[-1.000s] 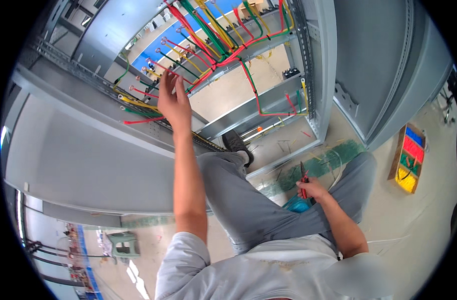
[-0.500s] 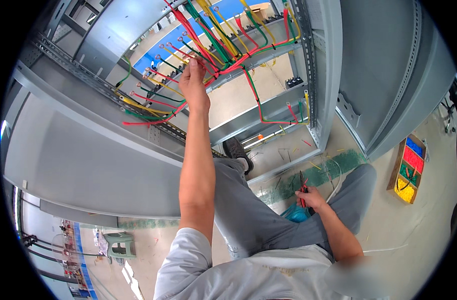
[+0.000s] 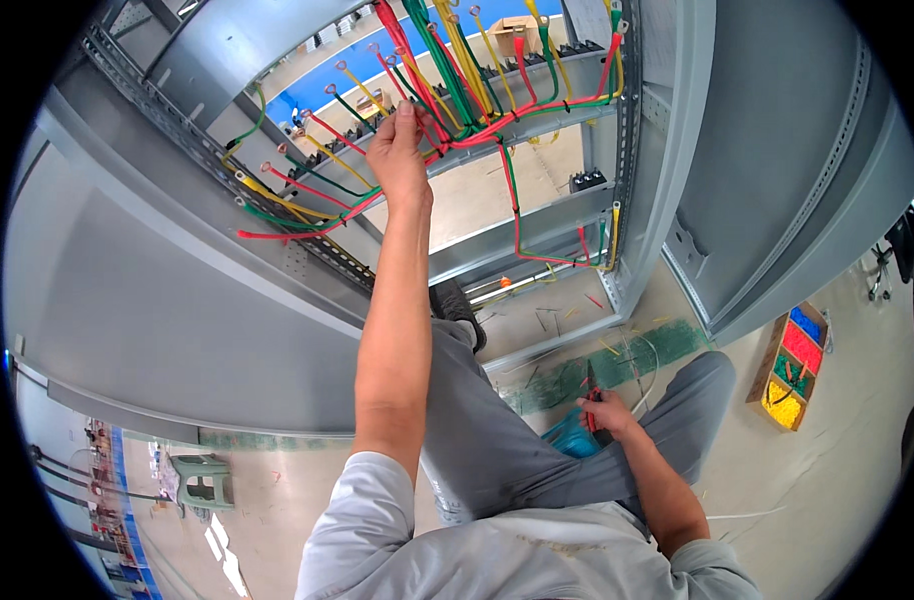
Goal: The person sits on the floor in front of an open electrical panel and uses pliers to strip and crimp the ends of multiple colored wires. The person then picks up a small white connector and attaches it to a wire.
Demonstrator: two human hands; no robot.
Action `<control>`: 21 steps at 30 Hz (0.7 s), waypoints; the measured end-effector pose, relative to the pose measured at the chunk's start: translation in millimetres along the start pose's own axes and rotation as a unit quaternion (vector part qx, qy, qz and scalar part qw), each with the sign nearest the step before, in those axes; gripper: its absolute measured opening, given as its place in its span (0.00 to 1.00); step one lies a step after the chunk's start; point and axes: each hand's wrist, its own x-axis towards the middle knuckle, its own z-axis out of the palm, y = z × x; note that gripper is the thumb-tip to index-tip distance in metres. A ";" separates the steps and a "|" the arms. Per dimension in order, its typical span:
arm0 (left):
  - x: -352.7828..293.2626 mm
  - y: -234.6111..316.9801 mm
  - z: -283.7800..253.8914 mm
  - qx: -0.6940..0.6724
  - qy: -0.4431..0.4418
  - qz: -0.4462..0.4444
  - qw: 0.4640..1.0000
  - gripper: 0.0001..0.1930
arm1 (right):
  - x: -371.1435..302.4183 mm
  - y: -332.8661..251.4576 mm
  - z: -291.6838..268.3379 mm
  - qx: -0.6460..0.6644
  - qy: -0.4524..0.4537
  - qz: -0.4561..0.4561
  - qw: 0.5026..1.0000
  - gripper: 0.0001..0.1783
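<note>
My left hand (image 3: 401, 160) is raised into the grey metal cabinet frame (image 3: 567, 225), thumb and fingertips pinched on a red wire (image 3: 427, 122) in the wiring harness. Its fingers partly hide that wire's end. Around it, red, green and yellow wires (image 3: 447, 75) with ring terminals fan out from a bundle along the crossbar. Low by my knee, my right hand (image 3: 609, 412) is closed round red-handled pliers (image 3: 592, 395), their dark jaws pointing up. A teal-blue object (image 3: 571, 434) lies beside that hand, partly hidden by my leg.
A divided box (image 3: 789, 368) of blue, red, green and yellow small parts stands on the floor at right. Grey cabinet panels (image 3: 197, 310) rise on both sides. Wire scraps (image 3: 547, 320) lie on the floor near my shoe (image 3: 459, 312). A green stool (image 3: 205, 482) stands lower left.
The whole view has shifted slightly, moving the parts box and my right hand leftward in the picture. My left hand stays among the wires, and the right keeps its hold on the pliers.
</note>
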 end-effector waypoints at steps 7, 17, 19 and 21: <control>-9.0 6.7 1.7 0.069 -0.010 0.053 0.996 0.18 | 1.7 -1.2 2.5 -0.017 0.006 0.022 1.000 0.15; 10.5 42.7 2.6 0.136 -0.109 0.168 0.970 0.27 | 0.9 4.5 3.9 -0.004 -0.001 0.022 1.000 0.16; 13.9 41.0 0.4 0.138 -0.115 0.165 0.970 0.23 | 0.6 6.6 1.9 -0.010 0.001 0.022 1.000 0.16; 16.2 41.8 1.2 0.133 -0.117 0.169 0.970 0.21 | 3.2 8.8 0.2 -0.029 0.003 0.031 0.999 0.16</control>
